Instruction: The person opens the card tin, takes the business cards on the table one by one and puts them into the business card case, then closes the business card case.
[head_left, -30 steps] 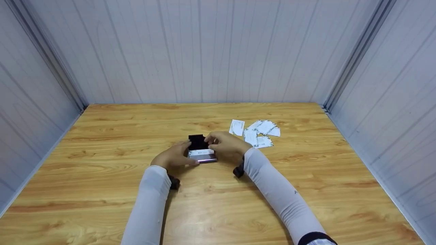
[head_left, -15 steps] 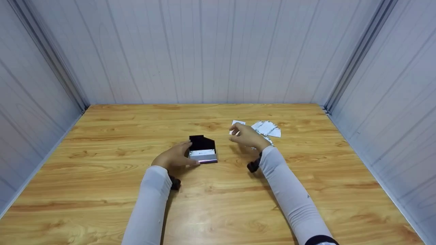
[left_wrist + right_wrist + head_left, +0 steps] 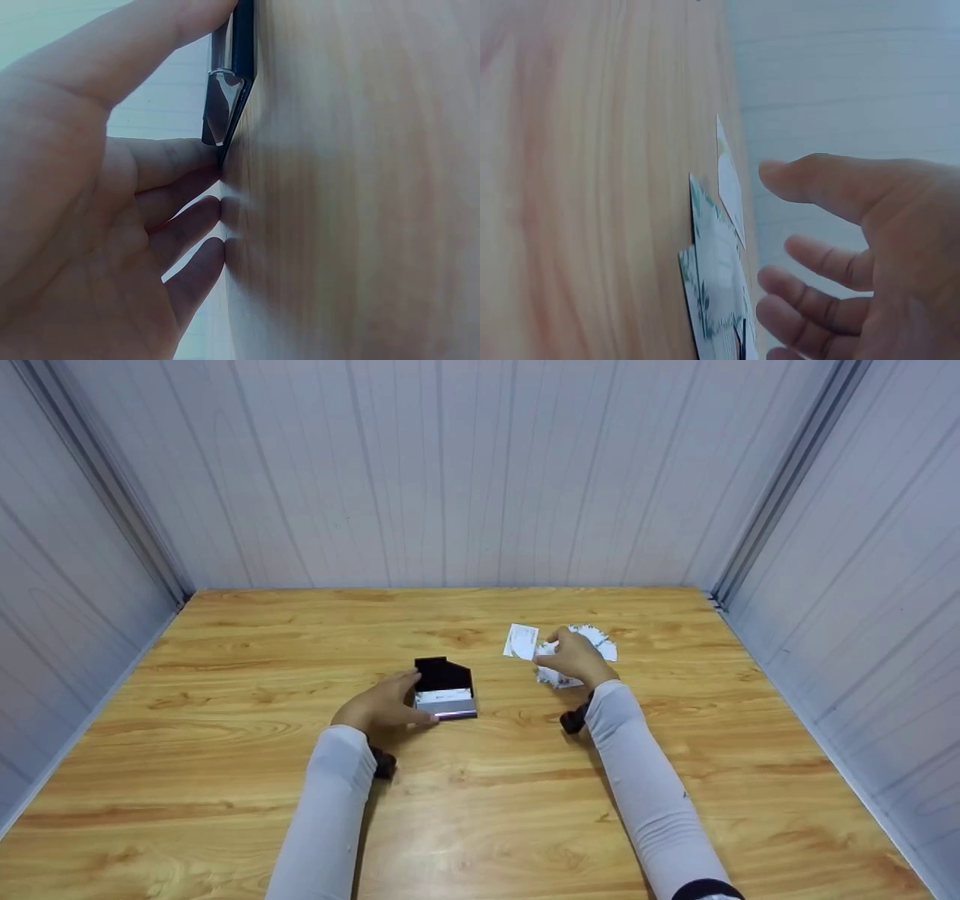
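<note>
An open business card case (image 3: 442, 675), with a black lid tilted back and a silver front, sits on the table; a white card (image 3: 444, 695) shows inside. My left hand (image 3: 381, 702) holds its left side, thumb at the front edge and fingers at the hinge side, also seen at the case's end (image 3: 222, 105) in the left wrist view. My right hand (image 3: 576, 657) hovers over several white cards with leafy borders (image 3: 596, 639), fingers loosely bent with nothing between them. In the right wrist view these bordered cards (image 3: 720, 270) lie just beyond the fingertips.
A single white card (image 3: 521, 641) lies left of the overlapping cards. The wooden table (image 3: 465, 810) meets a white panel wall (image 3: 480, 472) at the back, with side walls left and right.
My right hand has left the card case and moved right, over the single card, to the overlapping cards. My left hand stays at the case.
</note>
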Motion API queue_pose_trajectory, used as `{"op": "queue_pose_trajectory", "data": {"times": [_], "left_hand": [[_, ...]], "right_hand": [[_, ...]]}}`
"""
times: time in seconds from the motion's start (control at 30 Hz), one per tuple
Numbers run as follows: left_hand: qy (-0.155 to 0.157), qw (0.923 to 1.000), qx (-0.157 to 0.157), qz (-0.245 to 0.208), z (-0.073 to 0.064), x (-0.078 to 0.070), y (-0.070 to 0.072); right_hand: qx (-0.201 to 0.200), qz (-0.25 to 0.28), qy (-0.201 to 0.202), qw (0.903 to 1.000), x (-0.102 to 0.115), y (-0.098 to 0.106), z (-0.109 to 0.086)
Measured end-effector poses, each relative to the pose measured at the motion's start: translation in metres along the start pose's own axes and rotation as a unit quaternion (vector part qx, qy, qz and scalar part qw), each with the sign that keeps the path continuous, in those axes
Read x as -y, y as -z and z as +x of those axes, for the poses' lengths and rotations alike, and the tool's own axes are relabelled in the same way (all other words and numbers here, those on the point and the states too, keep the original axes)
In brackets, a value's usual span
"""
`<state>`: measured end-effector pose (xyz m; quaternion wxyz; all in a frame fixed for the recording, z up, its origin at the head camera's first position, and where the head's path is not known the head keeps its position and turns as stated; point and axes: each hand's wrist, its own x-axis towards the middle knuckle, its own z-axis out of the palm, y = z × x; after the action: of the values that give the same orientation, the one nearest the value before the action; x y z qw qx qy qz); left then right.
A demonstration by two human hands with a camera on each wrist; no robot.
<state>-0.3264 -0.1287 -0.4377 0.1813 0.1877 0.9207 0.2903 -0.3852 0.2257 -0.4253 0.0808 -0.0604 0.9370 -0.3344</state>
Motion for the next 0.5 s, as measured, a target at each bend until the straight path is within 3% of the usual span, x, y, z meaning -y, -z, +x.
{"op": "queue_pose_trajectory", "data": {"times": [0.23,0.5], "left_hand": [[0.003,1.0000,-0.001,0.001,0.0004,-0.0001,-0.0004],[0.004,1.0000,-0.002,0.003,-0.0004,0.0001,-0.0010]], "right_hand": [[-0.016,-0.089,-0.034,0.9954,-0.0042,-0.0005,-0.0029],[-0.026,-0.149,-0.047,0.9873,-0.0045,-0.0049,-0.0001]]}}
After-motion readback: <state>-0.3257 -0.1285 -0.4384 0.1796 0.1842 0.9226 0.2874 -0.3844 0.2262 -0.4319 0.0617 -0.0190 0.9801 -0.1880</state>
